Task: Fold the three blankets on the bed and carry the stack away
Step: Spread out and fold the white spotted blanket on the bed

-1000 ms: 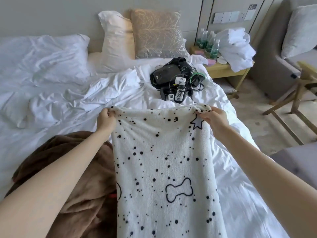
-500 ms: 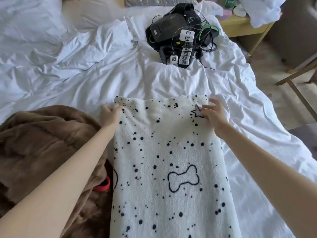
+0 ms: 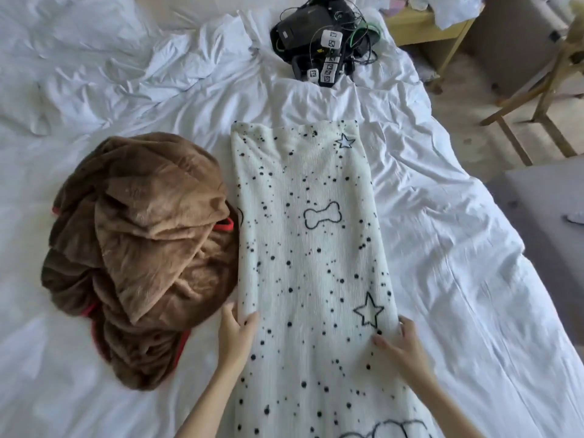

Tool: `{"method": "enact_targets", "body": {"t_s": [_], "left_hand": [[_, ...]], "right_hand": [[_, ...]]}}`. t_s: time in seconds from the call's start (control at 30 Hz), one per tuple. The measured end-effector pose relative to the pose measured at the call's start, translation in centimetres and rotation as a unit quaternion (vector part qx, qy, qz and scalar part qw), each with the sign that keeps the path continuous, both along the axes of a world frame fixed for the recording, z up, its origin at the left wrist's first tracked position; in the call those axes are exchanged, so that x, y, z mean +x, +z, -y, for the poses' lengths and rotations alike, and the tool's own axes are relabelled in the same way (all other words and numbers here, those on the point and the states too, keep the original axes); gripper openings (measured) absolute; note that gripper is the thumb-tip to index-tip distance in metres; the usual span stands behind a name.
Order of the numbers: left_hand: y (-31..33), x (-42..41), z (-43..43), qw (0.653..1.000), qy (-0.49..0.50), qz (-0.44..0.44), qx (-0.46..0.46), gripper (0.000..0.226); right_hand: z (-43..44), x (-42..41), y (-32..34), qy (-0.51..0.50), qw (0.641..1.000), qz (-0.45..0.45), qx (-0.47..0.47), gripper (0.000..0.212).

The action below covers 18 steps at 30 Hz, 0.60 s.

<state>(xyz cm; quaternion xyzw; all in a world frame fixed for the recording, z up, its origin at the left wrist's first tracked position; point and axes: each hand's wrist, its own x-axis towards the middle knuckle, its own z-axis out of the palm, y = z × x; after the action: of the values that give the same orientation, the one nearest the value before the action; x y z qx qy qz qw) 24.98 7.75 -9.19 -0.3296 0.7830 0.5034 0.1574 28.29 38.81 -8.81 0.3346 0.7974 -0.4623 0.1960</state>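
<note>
A white blanket (image 3: pixel 313 254) with black dots, stars and a bone outline lies on the bed as a long narrow strip running away from me. My left hand (image 3: pixel 235 335) pinches its left edge partway along, thumb on top. My right hand (image 3: pixel 403 344) holds the right edge at the same level, fingers laid over the fabric. A brown fleece blanket (image 3: pixel 142 248) with red trim sits in a crumpled heap just left of the strip, touching it. I cannot make out a third blanket.
The bed's rumpled white sheet (image 3: pixel 442 248) spreads all round. A black bag with cables and white tagged cubes (image 3: pixel 322 45) lies beyond the strip's far end. A yellow bedside table (image 3: pixel 420 30), wooden chair legs (image 3: pixel 537 96) and a grey seat (image 3: pixel 550 216) stand to the right.
Both hands laid the blanket's far end down on the sheet, let go of it and drew back to the strip's edges nearer me. The view tilted downward.
</note>
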Motion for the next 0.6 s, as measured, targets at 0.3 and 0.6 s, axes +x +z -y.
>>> {"method": "enact_targets", "body": {"t_s": [0.3, 0.6], "left_hand": [[-1.5, 18.1, 0.6, 0.980, 0.042, 0.146, 0.128, 0.091], [-2.0, 28.1, 0.3, 0.940, 0.034, 0.118, 0.319, 0.103]], "right_hand": [[-1.5, 19.5, -0.3, -0.046, 0.997, 0.057, 0.011, 0.051], [-3.3, 28.1, -1.3, -0.070, 0.982, 0.082, -0.158, 0.028]]}}
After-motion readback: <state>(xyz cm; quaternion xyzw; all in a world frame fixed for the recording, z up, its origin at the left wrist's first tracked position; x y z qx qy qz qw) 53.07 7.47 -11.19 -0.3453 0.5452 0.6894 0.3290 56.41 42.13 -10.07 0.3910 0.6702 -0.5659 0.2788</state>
